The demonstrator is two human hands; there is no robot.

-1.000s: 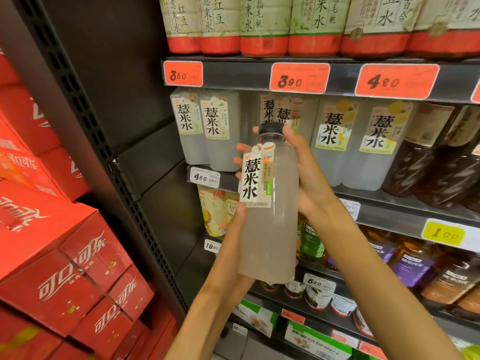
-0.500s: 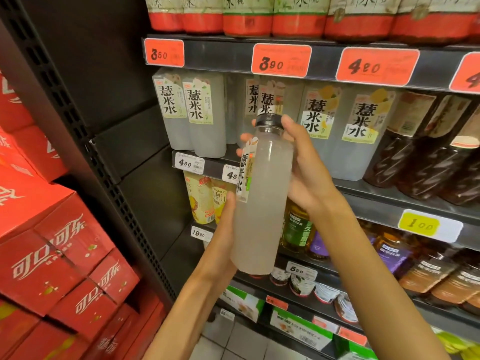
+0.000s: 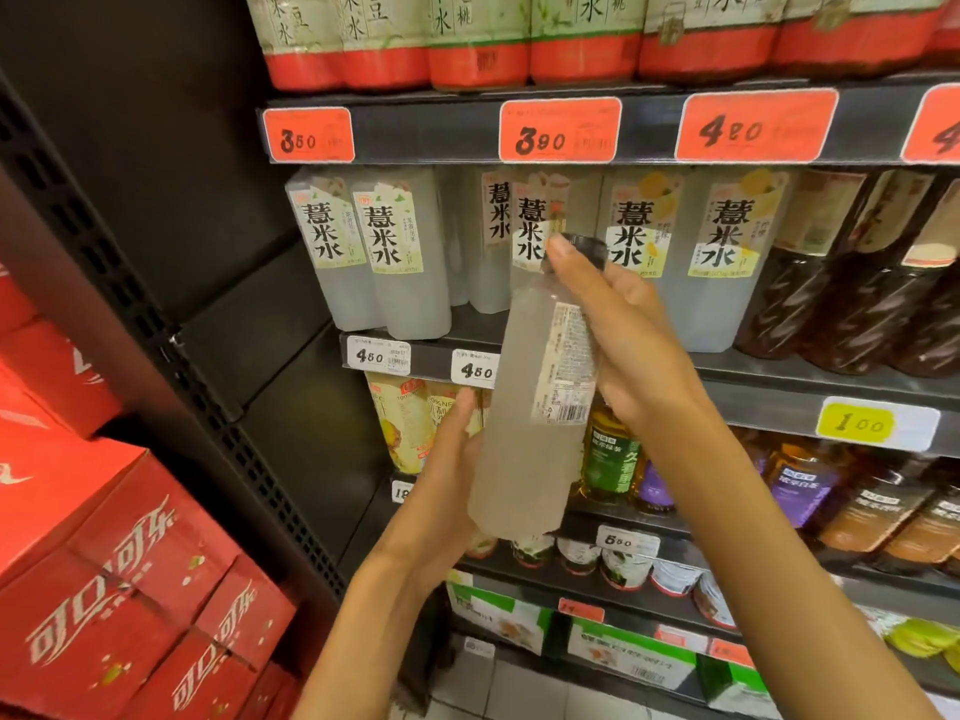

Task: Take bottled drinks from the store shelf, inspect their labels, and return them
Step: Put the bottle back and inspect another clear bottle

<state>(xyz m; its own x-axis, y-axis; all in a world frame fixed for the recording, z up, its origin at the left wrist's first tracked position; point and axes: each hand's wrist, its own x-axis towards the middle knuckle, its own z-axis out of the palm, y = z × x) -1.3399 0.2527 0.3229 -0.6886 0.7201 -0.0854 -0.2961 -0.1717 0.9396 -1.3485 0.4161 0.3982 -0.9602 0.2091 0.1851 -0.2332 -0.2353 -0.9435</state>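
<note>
bottle [image 3: 524, 433] mid-air before shelf [image 3: 779, 371], tilted, cap at 1 o'clock | right hand [image 3: 634, 345] fingers grasping its neck, left hand [image 3: 447, 475] fingers cupping its base | we judge it full, heavy, slick, stiff; grip mid-body

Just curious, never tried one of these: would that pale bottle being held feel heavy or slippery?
The bottle looks full of cloudy liquid, so probably heavy for its size. The left hand supports it low while the right hand grips near the cap, suggesting real weight. Its smooth plastic may be slightly slippery.
</note>
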